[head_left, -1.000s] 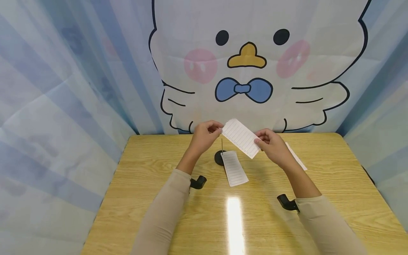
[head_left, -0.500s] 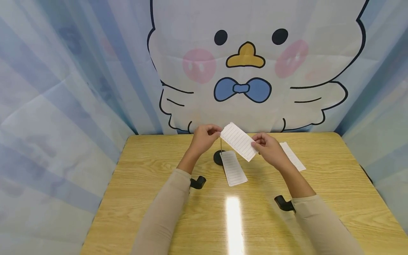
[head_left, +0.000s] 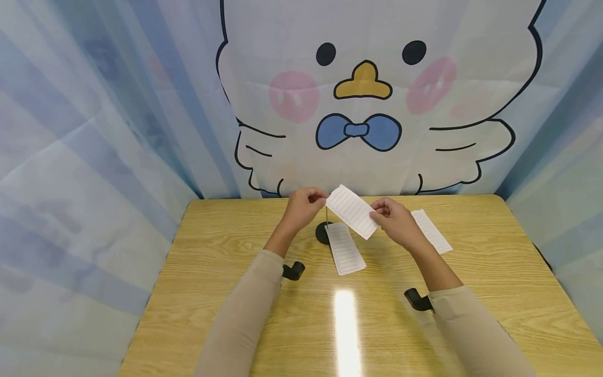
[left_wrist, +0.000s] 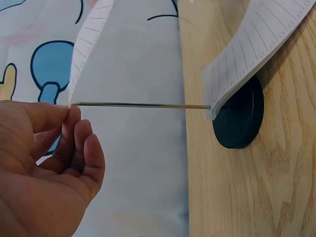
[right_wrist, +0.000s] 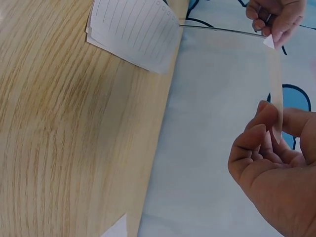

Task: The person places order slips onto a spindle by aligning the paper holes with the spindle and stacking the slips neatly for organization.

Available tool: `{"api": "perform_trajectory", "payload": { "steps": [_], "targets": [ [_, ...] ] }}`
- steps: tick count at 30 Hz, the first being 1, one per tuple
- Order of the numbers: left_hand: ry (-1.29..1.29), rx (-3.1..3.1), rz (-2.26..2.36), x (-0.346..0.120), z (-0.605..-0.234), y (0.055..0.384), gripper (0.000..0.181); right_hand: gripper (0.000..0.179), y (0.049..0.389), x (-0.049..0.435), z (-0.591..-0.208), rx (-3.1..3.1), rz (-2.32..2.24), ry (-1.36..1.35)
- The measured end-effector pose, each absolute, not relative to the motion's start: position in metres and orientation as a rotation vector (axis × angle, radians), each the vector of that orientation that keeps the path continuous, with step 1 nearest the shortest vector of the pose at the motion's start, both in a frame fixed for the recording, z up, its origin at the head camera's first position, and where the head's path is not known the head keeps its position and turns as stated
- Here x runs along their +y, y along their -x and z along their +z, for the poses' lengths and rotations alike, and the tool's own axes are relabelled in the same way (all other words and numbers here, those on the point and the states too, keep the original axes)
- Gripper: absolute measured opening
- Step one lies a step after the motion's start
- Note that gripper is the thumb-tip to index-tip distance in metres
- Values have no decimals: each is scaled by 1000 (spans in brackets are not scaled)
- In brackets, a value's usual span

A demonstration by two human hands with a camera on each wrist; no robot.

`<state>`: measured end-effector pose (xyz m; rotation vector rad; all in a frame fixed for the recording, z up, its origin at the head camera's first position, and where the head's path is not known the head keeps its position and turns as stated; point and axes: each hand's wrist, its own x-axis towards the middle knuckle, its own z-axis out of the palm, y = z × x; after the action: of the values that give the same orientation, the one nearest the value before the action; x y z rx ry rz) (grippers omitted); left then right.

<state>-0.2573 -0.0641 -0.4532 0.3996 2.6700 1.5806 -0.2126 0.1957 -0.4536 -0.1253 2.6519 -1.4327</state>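
Observation:
A lined paper slip (head_left: 352, 210) is held slanting in the air between both hands. My left hand (head_left: 302, 207) pinches its upper left corner with thumb and fingertips, right at the tip of a thin metal paper spike (left_wrist: 143, 105). Whether the tip has gone through the paper is hidden by the fingers. My right hand (head_left: 398, 224) pinches the lower right end, seen nearly edge-on in the right wrist view. Several lined slips (head_left: 346, 250) are skewered low on the spike, above its round black base (left_wrist: 242, 118), and fan out toward the front.
Another lined slip (head_left: 432, 232) lies on the wooden table (head_left: 226, 251), right of the spike and beyond my right forearm. A printed curtain (head_left: 367, 167) hangs close behind the table's back edge. Black wrist-camera mounts (head_left: 294, 270) stick out at both cuffs.
Both hands have come down a little with the slip, its corner now at the spike tip. The right hand has shifted left, showing more of the slip on the table.

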Motion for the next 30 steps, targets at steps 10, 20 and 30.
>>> {"api": "perform_trajectory", "payload": {
  "steps": [10,20,30],
  "targets": [
    [-380,2649,1587,-64,-456,256,16,26,214,197,-460,2653,-1397,113],
    [-355,2647,1577,-61,-455,255,17,26,215,199,-463,2636,-1399,105],
    [-333,2671,1561,-60,-455,256,17,26,216,200,-467,2638,-1381,124]
  ]
}}
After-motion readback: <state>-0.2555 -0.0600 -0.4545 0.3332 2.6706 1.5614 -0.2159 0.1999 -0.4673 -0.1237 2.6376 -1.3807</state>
